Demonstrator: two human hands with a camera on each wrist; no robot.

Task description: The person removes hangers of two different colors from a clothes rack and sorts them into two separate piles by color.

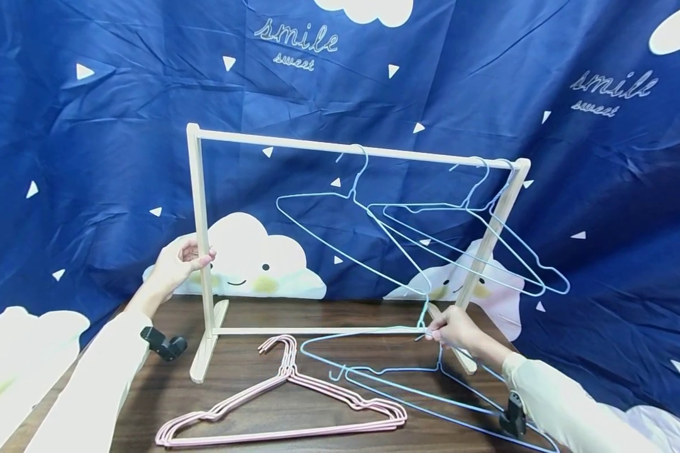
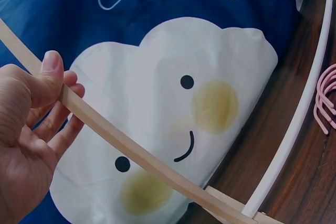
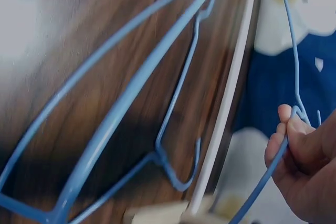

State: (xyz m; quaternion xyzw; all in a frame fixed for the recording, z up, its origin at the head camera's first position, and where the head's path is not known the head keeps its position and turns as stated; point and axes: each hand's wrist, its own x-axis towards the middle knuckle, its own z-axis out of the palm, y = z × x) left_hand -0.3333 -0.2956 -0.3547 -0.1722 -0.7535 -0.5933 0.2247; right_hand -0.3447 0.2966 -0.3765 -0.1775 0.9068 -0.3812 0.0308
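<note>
My left hand point(image 1: 172, 267) holds the left post point(image 1: 198, 189) of a pale wooden hanging rack, its thumb and fingers around the wood. With my right hand point(image 1: 458, 330) I pinch a blue wire hanger point(image 3: 258, 185) near its neck, beside the rack's right side and above the table. Another blue hanger point(image 3: 161, 156) lies on the table beneath it, partly overlapped by the held one. Three blue hangers hang from the top bar point(image 1: 272, 141): one hanger point(image 1: 317, 234) near the middle, two close together by the right post point(image 1: 495, 223).
Several pink hangers point(image 1: 283, 435) lie stacked at the front of the brown wooden table point(image 1: 249, 314). A white lower bar point(image 1: 317, 331) joins the rack's feet. Behind stands a blue curtain point(image 1: 119, 176) with white clouds and triangles.
</note>
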